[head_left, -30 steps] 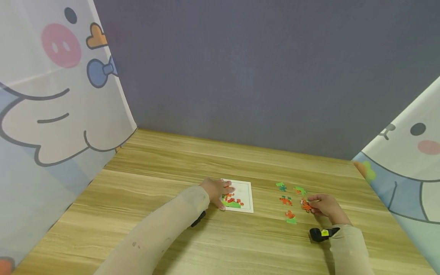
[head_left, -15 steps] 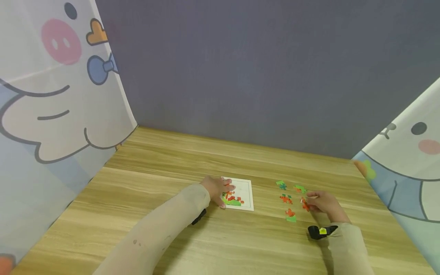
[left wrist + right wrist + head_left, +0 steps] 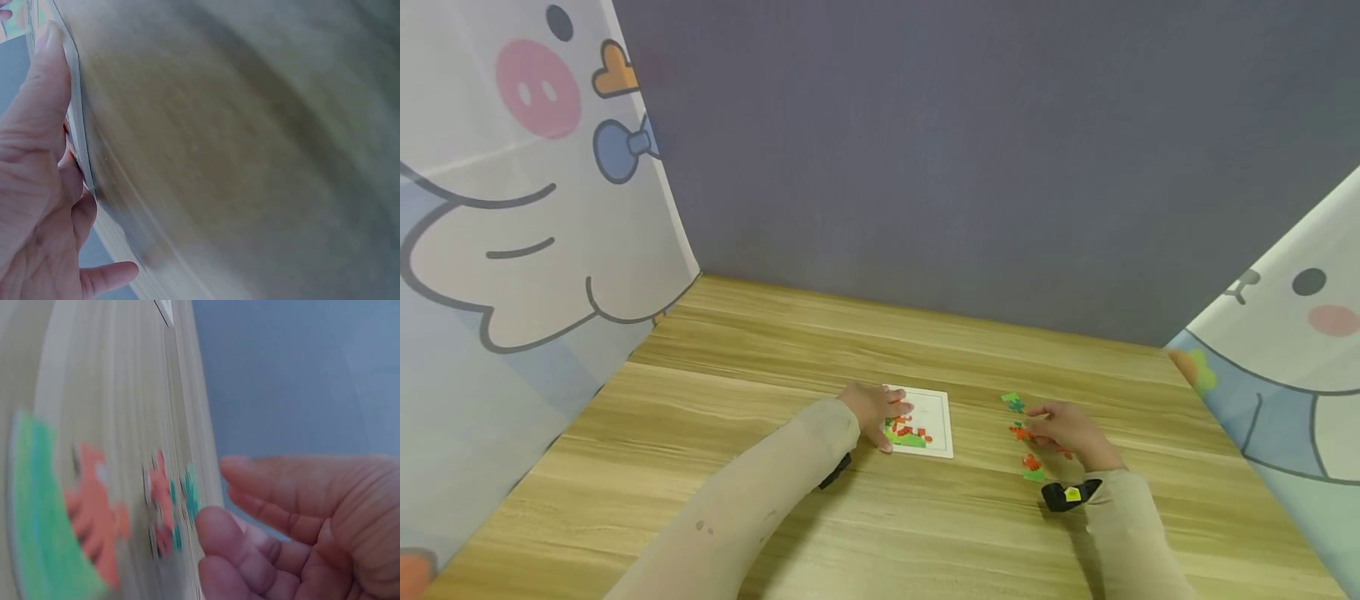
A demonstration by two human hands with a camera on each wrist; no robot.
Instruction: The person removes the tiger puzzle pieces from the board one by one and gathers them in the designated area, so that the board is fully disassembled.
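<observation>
My left hand (image 3: 868, 412) rests with spread fingers on the left side of a white square puzzle board (image 3: 936, 417). Joined orange and green pieces (image 3: 911, 440) fill the board's lower left, partly under the fingers. In the left wrist view the thumb (image 3: 47, 75) lies along the board's edge. My right hand (image 3: 1071, 435) hovers by an orange tiger-striped puzzle piece (image 3: 1019, 432); in the right wrist view thumb and fingers (image 3: 219, 531) are apart, nothing visible between them. Nearer me lies an orange-and-green piece (image 3: 94, 506), and a green piece (image 3: 1012, 402) lies farther back.
An orange piece (image 3: 1066, 454) shows partly under the right hand. Wood-grain table (image 3: 760, 333) runs back to a dark grey panel (image 3: 925, 167). Cartoon-printed cloths (image 3: 535, 250) stand at both sides. A black wrist camera (image 3: 1063, 497) sits on the right wrist.
My right hand has left the orange piece at the right and moved left and slightly away from me, now covering the green-and-orange piece at the back. The left hand stays put.
</observation>
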